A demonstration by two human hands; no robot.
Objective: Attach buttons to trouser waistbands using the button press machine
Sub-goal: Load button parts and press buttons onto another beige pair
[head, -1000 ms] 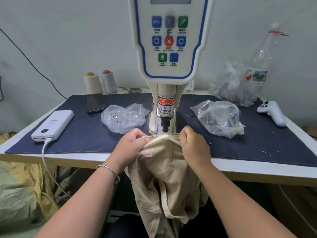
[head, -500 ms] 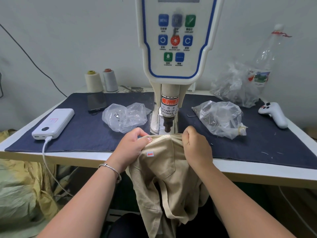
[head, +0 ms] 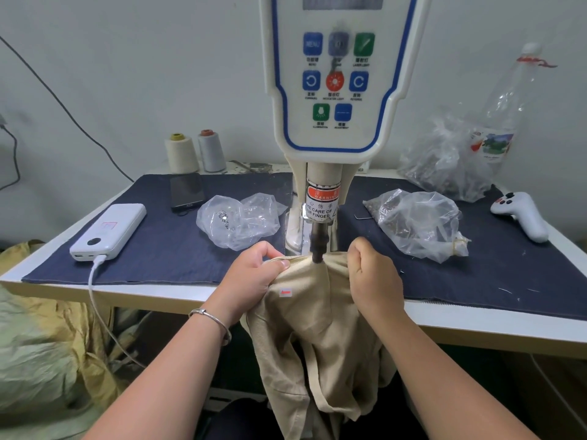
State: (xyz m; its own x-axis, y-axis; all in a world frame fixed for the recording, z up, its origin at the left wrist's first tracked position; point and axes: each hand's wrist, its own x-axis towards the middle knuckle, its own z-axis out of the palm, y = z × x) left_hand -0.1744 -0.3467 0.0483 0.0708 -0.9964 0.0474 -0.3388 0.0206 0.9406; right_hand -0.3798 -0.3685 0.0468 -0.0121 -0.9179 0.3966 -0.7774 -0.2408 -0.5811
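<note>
At the centre of the frame the dark metal punch point(head: 317, 249) of the cream, blue-trimmed button press machine point(head: 336, 90) sits right down on the waistband edge point(head: 305, 260) of the beige cotton trousers point(head: 317, 328), so the pressing step looks to be in hand; no finished button shows on the cloth, and whether one sits under the punch is hidden. The rest of the garment hangs below the white table edge point(head: 476, 319) toward the lower centre. The left hand point(head: 251, 277) has its fingers curled, thumb pinching the waistband just left of the punch. The right hand point(head: 373, 274) is curled into the fabric just right of it, gripping the band taut.
</note>
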